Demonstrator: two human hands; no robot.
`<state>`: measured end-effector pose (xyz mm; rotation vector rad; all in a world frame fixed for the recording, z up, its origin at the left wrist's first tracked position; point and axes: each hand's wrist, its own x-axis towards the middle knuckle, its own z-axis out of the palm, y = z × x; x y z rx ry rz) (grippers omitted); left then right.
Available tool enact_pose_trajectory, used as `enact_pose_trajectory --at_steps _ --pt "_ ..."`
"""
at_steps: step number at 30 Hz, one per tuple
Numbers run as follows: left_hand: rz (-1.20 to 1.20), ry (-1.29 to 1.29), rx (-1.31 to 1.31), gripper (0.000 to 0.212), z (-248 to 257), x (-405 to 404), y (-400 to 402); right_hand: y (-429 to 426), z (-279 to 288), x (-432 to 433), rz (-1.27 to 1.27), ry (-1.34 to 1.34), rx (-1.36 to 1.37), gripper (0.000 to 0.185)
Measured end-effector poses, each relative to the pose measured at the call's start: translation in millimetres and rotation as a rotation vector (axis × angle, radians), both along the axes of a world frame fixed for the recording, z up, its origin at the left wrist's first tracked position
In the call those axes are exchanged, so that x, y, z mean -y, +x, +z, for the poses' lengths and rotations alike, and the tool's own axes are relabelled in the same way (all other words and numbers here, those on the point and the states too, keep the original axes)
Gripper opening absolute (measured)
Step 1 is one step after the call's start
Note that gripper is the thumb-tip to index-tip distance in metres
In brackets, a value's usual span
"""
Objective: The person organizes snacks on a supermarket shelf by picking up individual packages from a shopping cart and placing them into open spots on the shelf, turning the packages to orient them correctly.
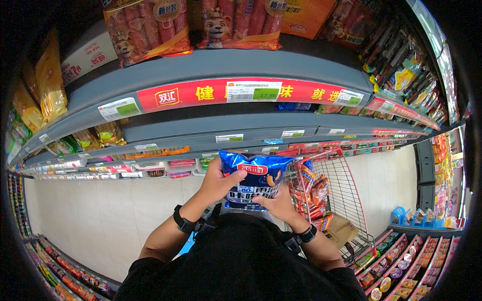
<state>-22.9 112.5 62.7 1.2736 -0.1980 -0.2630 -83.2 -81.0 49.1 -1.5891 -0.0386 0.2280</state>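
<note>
A shiny blue plastic snack packet (248, 190) is held upright before my chest, its printed front facing up at me. My left hand (218, 184) grips its left side, with the thumb laid across the upper front. Lower down on the right side, my right hand (280, 203) holds it with the thumb over the lower front. The fingers of both hands are mostly hidden behind the packet. Each wrist wears a black strap. Just right of my right hand stands a wire shopping cart (342, 180) with a red rim.
Red packets (316, 193) and a brown cardboard box (340, 229) lie in the cart. Ahead, a grey shelf (169, 128) carries price tags and a red strip (211, 92). Sausage packs (150, 30) overhang the top shelf. Pale floor tiles (98, 207) lie to the left; stocked racks (403, 263) stand behind.
</note>
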Motion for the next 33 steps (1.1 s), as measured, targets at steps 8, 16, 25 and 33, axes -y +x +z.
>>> enact_pose_trajectory --at_steps 8,16,25,33 --pt "0.127 -0.038 -0.025 0.026 -5.0 -2.3 14.6 5.2 -6.1 -9.7 0.024 -0.043 -0.016 0.041" --pt "0.170 -0.010 -0.045 0.026 -4.6 -15.9 17.7 15.9 0.2 -21.5 0.058 -0.056 -0.010 0.037" --pt "-0.190 0.062 -0.098 0.039 -25.8 -42.6 14.3 35.9 -11.2 -19.2 -0.021 0.257 -0.144 0.032" --pt "-0.183 -0.066 -0.054 0.036 -32.7 -41.4 4.1 38.7 -2.6 -19.4 0.011 0.388 -0.290 0.039"
